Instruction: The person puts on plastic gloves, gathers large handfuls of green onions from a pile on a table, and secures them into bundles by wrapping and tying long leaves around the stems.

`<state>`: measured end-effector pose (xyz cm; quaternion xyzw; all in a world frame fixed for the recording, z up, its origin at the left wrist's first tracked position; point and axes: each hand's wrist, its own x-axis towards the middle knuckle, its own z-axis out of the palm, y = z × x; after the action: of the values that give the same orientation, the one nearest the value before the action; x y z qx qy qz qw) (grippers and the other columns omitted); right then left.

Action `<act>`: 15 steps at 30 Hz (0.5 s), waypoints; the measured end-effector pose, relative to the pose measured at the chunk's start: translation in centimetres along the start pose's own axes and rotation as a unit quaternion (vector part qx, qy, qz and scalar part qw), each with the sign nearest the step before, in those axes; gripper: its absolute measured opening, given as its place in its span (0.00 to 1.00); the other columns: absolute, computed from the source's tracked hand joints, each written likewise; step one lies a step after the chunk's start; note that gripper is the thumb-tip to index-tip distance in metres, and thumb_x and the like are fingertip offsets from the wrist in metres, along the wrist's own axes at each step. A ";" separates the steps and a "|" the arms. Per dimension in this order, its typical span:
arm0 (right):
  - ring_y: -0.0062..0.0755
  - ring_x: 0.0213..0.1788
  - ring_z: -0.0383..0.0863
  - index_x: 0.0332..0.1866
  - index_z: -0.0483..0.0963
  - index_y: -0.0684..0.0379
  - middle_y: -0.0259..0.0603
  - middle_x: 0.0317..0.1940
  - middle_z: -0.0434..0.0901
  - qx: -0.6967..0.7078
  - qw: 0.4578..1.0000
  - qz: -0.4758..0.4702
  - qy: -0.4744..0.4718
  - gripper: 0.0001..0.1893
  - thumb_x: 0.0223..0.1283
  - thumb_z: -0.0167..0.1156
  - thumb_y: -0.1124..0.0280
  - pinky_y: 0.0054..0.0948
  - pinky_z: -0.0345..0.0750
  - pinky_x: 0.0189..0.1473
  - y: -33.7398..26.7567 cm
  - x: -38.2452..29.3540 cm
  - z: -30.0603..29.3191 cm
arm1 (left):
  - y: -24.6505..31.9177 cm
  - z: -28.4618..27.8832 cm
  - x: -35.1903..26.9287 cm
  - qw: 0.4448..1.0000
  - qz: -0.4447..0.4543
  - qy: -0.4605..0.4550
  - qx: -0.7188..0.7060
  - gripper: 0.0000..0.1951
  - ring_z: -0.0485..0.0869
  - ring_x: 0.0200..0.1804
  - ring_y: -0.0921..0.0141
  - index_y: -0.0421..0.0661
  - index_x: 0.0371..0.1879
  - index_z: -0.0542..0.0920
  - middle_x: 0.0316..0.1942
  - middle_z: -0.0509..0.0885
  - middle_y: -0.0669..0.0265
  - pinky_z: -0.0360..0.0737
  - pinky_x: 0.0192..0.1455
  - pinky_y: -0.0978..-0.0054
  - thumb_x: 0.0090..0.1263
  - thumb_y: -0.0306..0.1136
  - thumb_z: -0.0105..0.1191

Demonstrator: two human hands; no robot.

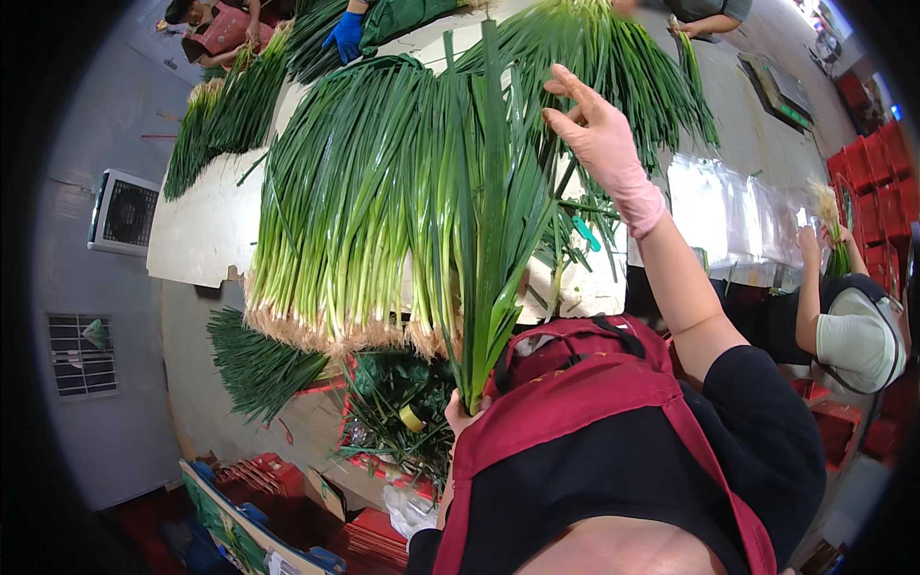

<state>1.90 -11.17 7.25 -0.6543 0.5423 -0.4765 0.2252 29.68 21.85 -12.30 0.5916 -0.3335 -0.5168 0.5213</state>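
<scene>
My left hand (463,413), low in front of the apron, is closed around the lower end of a bunch of green onions (483,287), whose long leaves point up and away. My right hand (586,118), in a pink glove, is raised beside the leaf tips with its fingers apart and nothing visible between them. A wide row of green onions (352,215) lies on the white table, roots towards me. Cut leaves and a teal-handled tool (586,233) lie on the table below my right forearm.
A red crate (424,489) of leaf scraps stands below the table edge. Another heap of green onions (596,65) covers the far side. Co-workers stand across the table and at right. A scale (780,90) sits far right, near stacked red crates (873,165).
</scene>
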 end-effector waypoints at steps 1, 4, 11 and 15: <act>0.25 0.30 0.76 0.71 0.60 0.59 0.34 0.54 0.79 -0.024 0.999 0.035 0.000 0.38 0.56 0.66 0.60 0.24 0.76 0.39 0.2 0.3 0.3 | -0.2 -0.1 0.1 1.000 0.004 0.006 0.011 0.14 0.72 0.32 0.83 0.43 0.43 0.78 0.31 0.77 0.78 0.70 0.38 0.84 0.59 0.22 0.65; 0.24 0.32 0.76 0.72 0.55 0.66 0.39 0.56 0.78 -0.004 0.997 0.067 0.026 0.44 0.54 0.67 0.57 0.24 0.76 0.41 0.6 0.4 0.9 | -1.2 -0.5 0.1 0.999 0.014 -0.017 -0.028 0.18 0.78 0.42 0.79 0.41 0.49 0.78 0.40 0.82 0.72 0.73 0.48 0.81 0.59 0.21 0.65; 0.16 0.26 0.72 0.54 0.73 0.70 0.34 0.35 0.80 0.165 0.964 0.181 -0.099 0.28 0.55 0.70 0.59 0.16 0.70 0.30 0.1 0.1 2.4 | -1.0 -0.8 -0.1 1.000 0.010 -0.001 -0.025 0.18 0.79 0.42 0.78 0.40 0.49 0.78 0.40 0.82 0.71 0.73 0.48 0.81 0.59 0.21 0.64; 0.15 0.21 0.72 0.42 0.78 0.64 0.32 0.28 0.80 0.235 0.940 0.232 -0.084 0.15 0.57 0.66 0.63 0.15 0.67 0.25 -0.4 -0.2 3.1 | 0.0 -0.5 0.2 1.000 0.005 0.012 0.010 0.14 0.75 0.33 0.81 0.42 0.44 0.79 0.32 0.80 0.75 0.72 0.39 0.83 0.60 0.23 0.63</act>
<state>4.78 -11.53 6.15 -0.4768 0.5304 -0.4682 0.5216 30.23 21.77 -12.36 0.6008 -0.3357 -0.5037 0.5222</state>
